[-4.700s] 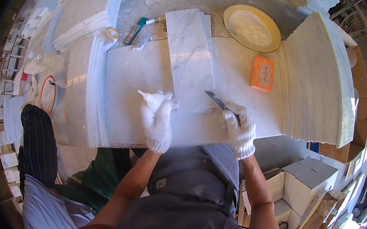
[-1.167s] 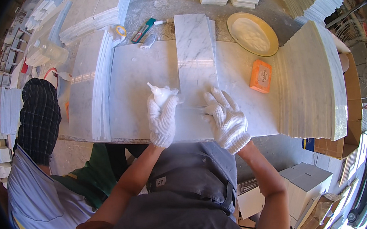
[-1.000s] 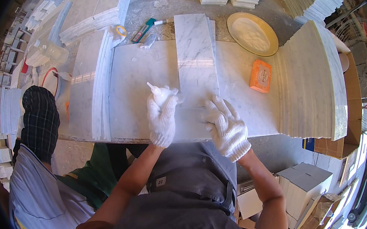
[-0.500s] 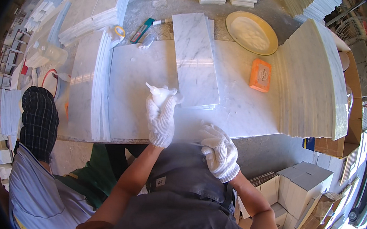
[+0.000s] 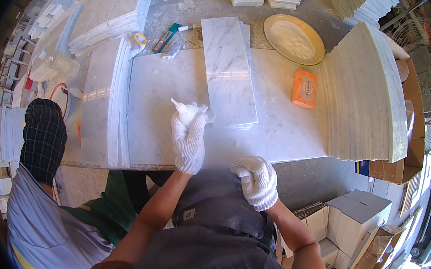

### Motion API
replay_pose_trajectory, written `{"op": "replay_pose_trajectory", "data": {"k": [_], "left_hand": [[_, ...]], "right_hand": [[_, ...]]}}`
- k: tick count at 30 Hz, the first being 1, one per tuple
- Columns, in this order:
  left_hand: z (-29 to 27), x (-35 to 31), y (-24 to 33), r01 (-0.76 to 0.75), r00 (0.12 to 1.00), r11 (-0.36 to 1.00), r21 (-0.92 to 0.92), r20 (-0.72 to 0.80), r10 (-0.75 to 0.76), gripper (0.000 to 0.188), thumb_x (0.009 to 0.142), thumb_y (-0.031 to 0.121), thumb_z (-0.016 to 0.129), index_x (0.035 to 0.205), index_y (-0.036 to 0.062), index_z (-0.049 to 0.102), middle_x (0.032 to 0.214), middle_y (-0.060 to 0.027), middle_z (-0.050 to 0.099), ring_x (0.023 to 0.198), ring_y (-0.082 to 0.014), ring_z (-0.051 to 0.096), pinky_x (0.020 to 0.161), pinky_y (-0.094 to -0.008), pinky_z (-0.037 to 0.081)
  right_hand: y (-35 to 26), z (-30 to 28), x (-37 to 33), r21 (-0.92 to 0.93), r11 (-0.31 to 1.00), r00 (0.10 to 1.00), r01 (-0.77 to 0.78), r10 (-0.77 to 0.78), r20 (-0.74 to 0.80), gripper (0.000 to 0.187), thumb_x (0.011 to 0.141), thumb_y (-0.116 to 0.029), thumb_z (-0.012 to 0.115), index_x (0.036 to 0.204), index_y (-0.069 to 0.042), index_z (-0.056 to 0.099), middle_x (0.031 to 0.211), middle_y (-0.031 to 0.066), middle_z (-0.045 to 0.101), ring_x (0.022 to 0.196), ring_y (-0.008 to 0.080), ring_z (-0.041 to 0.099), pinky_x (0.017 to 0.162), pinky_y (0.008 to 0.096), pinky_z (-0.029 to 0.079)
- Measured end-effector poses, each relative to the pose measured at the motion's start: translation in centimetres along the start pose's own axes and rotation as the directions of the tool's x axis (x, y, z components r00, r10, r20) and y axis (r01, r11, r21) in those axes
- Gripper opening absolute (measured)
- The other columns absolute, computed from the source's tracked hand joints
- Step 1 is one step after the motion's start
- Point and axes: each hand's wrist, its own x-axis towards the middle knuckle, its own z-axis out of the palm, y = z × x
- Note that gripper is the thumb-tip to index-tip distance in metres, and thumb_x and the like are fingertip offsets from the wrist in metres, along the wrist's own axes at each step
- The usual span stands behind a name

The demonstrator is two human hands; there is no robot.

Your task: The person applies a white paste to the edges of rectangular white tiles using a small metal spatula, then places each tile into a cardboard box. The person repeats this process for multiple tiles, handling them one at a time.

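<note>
My left hand, in a white knit glove, is wrapped round a small white squeeze bottle with a narrow nozzle pointing up and left. It stands over the pale marble slab, just left of a small stack of grey-veined white marble tiles. At the near edge of the slab is my right hand, also gloved, with its fingers curled and pressed together. Something thin may stick out from its fingertips, too small to name.
An orange hand pad and a yellow dish of white powder lie beyond the right hand. Tall tile stacks flank the slab on the right and left. A teal-and-black cutter lies behind; a person's checked sleeve is at left.
My right hand has drawn its fingers together and turned slightly left near the slab's edge. My left hand keeps the squeeze bottle in place. The person at left has shifted slightly.
</note>
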Motion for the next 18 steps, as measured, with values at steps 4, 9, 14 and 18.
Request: {"op": "replay_pose_trajectory", "data": {"k": [4, 9, 14, 18], "left_hand": [[0.0, 0.1, -0.1, -0.033, 0.999, 0.999, -0.020, 0.014, 0.033, 0.033, 0.107, 0.004, 0.064, 0.138, 0.0000, 0.052, 0.124, -0.0153, 0.071, 0.111, -0.0208, 0.070, 0.103, -0.0363, 0.056], [0.0, 0.1, 0.0, 0.008, 1.000, 1.000, -0.012, -0.010, -0.009, 0.037, 0.104, 0.000, 0.064, 0.138, -0.0021, 0.048, 0.125, -0.0173, 0.068, 0.104, -0.0229, 0.073, 0.098, -0.0378, 0.059], [-0.1, 0.1, 0.0, -0.003, 1.000, 1.000, -0.007, 0.003, 0.003, 0.037, 0.105, 0.001, 0.064, 0.138, -0.0022, 0.048, 0.126, -0.0171, 0.068, 0.105, -0.0232, 0.072, 0.099, -0.0382, 0.058], [0.0, 0.2, -0.1, 0.020, 1.000, 1.000, -0.022, -0.012, -0.020, 0.037, 0.105, 0.001, 0.065, 0.138, -0.0022, 0.048, 0.126, -0.0170, 0.067, 0.105, -0.0229, 0.072, 0.099, -0.0379, 0.058]], "right_hand": [[-0.4, 0.2, 0.0, 0.059, 0.995, 0.997, -0.074, 0.074, 0.009, 0.017, 0.102, -0.006, 0.066, 0.119, -0.002, 0.066, 0.098, 0.0137, 0.078, 0.084, 0.0344, 0.075, 0.080, 0.0416, 0.059], [-1.3, -0.1, 0.4, 0.091, 0.971, 0.975, -0.222, 0.220, 0.037, 0.022, 0.105, -0.010, 0.066, 0.124, 0.000, 0.065, 0.104, 0.0171, 0.079, 0.088, 0.0356, 0.076, 0.082, 0.0411, 0.060], [-1.7, -0.3, 0.7, 0.170, 0.961, 0.976, -0.217, 0.216, 0.021, 0.022, 0.108, -0.006, 0.058, 0.129, 0.002, 0.061, 0.123, 0.0200, 0.075, 0.092, 0.0314, 0.077, 0.087, 0.0397, 0.060], [-1.6, -0.5, 1.3, 0.213, 0.909, 0.933, -0.358, 0.359, 0.036, 0.020, 0.108, -0.002, 0.052, 0.126, 0.002, 0.060, 0.135, 0.0225, 0.070, 0.091, 0.0256, 0.078, 0.088, 0.0372, 0.060]]}}
